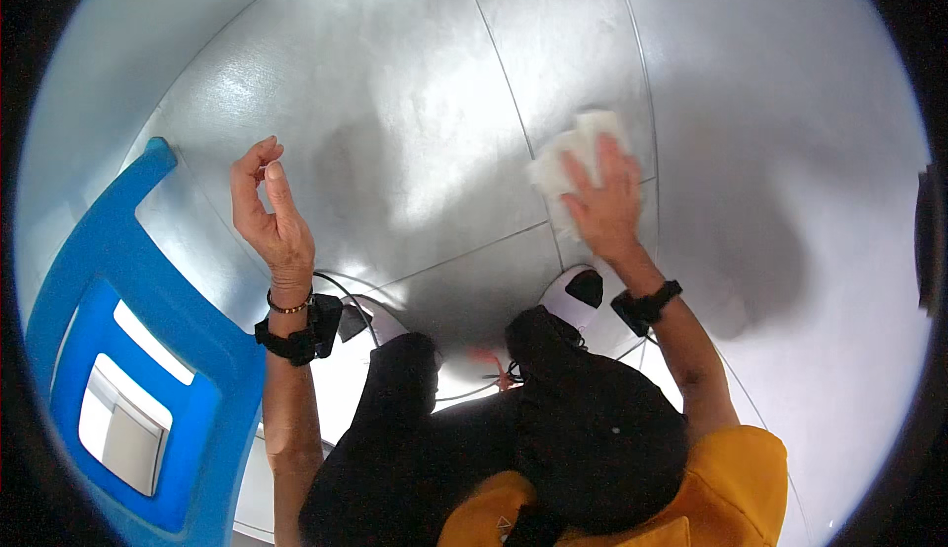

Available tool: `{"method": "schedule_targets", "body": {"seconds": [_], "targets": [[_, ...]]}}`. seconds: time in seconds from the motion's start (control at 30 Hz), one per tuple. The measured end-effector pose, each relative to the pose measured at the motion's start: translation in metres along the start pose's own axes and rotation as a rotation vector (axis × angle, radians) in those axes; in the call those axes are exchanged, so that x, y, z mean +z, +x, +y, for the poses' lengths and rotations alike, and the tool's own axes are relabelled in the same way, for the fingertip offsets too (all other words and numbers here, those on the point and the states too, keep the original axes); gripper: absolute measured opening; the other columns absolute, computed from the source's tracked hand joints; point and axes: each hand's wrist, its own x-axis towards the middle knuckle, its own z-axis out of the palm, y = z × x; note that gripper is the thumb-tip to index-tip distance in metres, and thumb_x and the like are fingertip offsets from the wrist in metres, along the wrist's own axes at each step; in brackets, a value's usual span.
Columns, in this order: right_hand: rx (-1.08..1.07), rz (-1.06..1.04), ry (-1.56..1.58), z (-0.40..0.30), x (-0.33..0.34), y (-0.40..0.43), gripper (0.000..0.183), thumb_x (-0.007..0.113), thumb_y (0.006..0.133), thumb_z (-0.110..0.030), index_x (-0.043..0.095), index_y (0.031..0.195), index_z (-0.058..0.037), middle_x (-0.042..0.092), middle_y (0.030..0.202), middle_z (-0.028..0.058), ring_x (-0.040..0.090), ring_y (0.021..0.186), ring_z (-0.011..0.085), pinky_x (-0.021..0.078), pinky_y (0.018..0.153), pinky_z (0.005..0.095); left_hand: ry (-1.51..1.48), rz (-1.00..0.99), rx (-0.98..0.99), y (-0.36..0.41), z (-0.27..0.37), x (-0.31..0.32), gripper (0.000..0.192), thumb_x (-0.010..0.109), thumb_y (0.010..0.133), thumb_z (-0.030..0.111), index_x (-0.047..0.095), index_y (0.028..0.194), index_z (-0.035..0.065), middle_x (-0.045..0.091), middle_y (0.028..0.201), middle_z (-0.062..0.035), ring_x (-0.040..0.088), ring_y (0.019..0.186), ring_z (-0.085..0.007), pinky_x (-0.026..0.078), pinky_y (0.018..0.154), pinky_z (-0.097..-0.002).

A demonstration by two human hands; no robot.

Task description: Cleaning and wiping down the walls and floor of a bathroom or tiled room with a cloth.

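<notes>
My right hand point(607, 199) lies spread on a whitish cloth point(566, 158), pressing it against the grey tiled floor point(422, 125) near a joint between tiles; hand and cloth are slightly blurred. To the left, my left hand point(272, 206) is raised in the air, fingers loosely curled and thumb apart, with nothing in it. It is beside a blue plastic piece of furniture with cut-out openings point(200, 280). Both wrists wear black straps with small devices.
My shoes, one at the left point(381, 321) and one at the right point(574, 295), stand between my arms. Thin black cables point(355, 299) run near my wrists and feet. A dark object point(926, 240) shows at the far right rim.
</notes>
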Motion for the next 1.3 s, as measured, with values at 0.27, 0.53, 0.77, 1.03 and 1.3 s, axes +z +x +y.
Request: {"method": "schedule_targets", "body": {"seconds": [0.27, 0.53, 0.77, 1.03, 1.3], "targets": [[0.149, 0.003, 0.053, 0.037, 0.032, -0.079, 0.053, 0.053, 0.085, -0.036, 0.042, 0.133, -0.0172, 0.02, 0.142, 0.026, 0.023, 0.129, 0.0433, 0.0181, 0.102, 0.0589, 0.053, -0.15, -0.144, -0.008, -0.018, 0.006, 0.026, 0.047, 0.093, 0.015, 0.053, 0.114, 0.0016, 0.057, 0.104, -0.009, 0.055, 0.099, -0.0183, 0.042, 0.088, -0.0322], [0.066, 0.113, 0.014, 0.051, 0.053, -0.098, 0.048, 0.046, 0.087, -0.038, 0.044, 0.131, -0.0162, 0.023, 0.139, 0.0272, 0.028, 0.125, 0.0449, 0.0196, 0.099, 0.0601, 0.407, -0.376, -0.131, -0.018, -0.023, 0.015, 0.059, 0.061, 0.084, 0.035, 0.039, 0.133, 0.0109, 0.034, 0.131, -0.0176, 0.039, 0.118, -0.0284, 0.036, 0.095, -0.0419], [0.035, 0.132, 0.023, 0.052, 0.055, -0.096, 0.047, 0.046, 0.087, -0.037, 0.045, 0.13, -0.0162, 0.025, 0.138, 0.0281, 0.028, 0.124, 0.0451, 0.0202, 0.098, 0.0607, 0.667, -0.54, 0.086, -0.032, -0.02, 0.024, 0.102, 0.068, 0.067, 0.059, 0.017, 0.144, 0.0158, 0.008, 0.145, -0.0225, 0.013, 0.133, -0.0403, 0.021, 0.1, -0.0582], [0.03, 0.129, 0.023, 0.052, 0.051, -0.093, 0.051, 0.052, 0.085, -0.032, 0.043, 0.132, -0.0161, 0.023, 0.139, 0.0267, 0.026, 0.127, 0.0428, 0.0194, 0.099, 0.0586, 0.838, -0.572, 0.189, -0.035, -0.027, 0.025, 0.104, 0.072, 0.067, 0.051, 0.013, 0.144, 0.0124, 0.013, 0.144, -0.026, 0.019, 0.13, -0.0452, 0.025, 0.101, -0.0537], [0.21, 0.079, -0.014, 0.025, 0.035, -0.104, 0.057, 0.058, 0.082, -0.014, 0.038, 0.135, -0.0154, 0.022, 0.138, 0.0237, 0.026, 0.125, 0.0401, 0.0253, 0.097, 0.0562, 0.725, -0.666, 0.09, -0.019, -0.039, 0.004, 0.079, 0.068, 0.079, 0.036, 0.025, 0.141, 0.0118, 0.024, 0.14, -0.0219, 0.029, 0.127, -0.037, 0.029, 0.101, -0.0494]]}}
